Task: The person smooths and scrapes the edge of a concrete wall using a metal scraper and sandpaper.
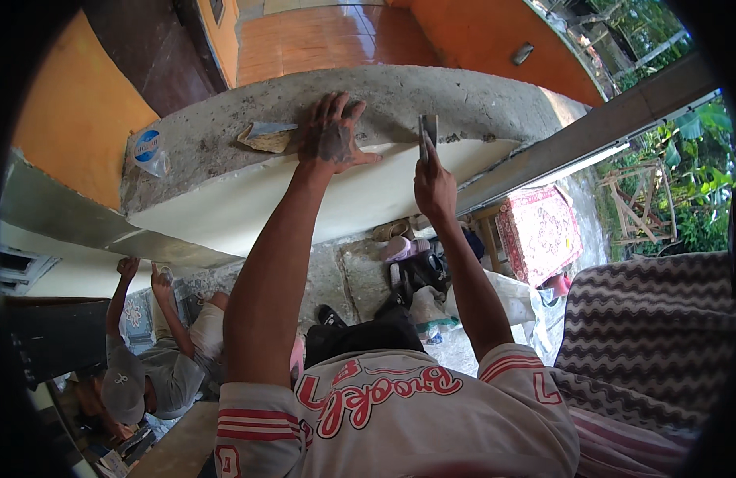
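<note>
My left hand (332, 135) lies on the top edge of a rough grey concrete ledge (212, 119), fingers spread and nothing in them. To its right, my right hand (434, 183) grips a flat metal scraper (429, 127), with a finger stretched along the tool. The scraper's blade points away from me, by the ledge's upper edge; its handle is hidden in my fist. Below the rim runs a smooth cream-white wall face (248, 195). Left of my left hand rests a crumpled tan and grey piece (268, 137), perhaps worn sandpaper.
A clear plastic cup (151, 151) with a blue label lies on the ledge's left end. A co-worker (164, 374) crouches at lower left, hands raised to the wall. Shoes (412, 255), bags (495, 299) and a red-patterned covered stand (541, 231) are below right, near a striped cloth (647, 334).
</note>
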The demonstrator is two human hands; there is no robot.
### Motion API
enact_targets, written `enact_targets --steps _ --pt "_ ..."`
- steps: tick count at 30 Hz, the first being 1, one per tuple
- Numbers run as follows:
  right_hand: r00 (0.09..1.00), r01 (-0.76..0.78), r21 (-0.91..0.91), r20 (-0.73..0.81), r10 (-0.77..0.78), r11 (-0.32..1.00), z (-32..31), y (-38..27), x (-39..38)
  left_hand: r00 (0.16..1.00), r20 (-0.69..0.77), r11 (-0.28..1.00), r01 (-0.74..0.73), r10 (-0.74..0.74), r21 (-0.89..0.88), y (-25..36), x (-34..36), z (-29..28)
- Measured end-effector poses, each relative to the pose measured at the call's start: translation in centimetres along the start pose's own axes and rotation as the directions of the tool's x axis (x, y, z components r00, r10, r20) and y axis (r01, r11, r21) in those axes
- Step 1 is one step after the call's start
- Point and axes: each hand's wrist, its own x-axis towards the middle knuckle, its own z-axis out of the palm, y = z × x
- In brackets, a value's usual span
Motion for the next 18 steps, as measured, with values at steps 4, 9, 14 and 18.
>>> enact_targets --steps 4,9,14,18 --pt "0.990 -0.027 0.117 -0.137 0.043 0.993 2.0 1.0 -0.7 1.000 0.009 1.000 -0.015 0.015 -0.001 -0.1 0.1 0.4" --pt "0.993 0.012 0.116 -0.115 0.001 0.993 0.2 4.1 -1.2 1.000 0.002 1.000 -0.031 0.031 0.003 0.2 0.3 0.4" --pt "0.928 0.194 -0.252 -0.265 -0.261 0.948 -2.8 9.2 -1.5 0.999 -0.002 0.998 -0.035 0.035 0.043 -0.1 0.5 0.8" --pt "0.891 0.150 -0.461 -0.321 -0.322 0.874 -11.3 12.5 0.6 1.000 0.006 0.998 -0.024 0.024 0.065 0.2 0.4 0.3"
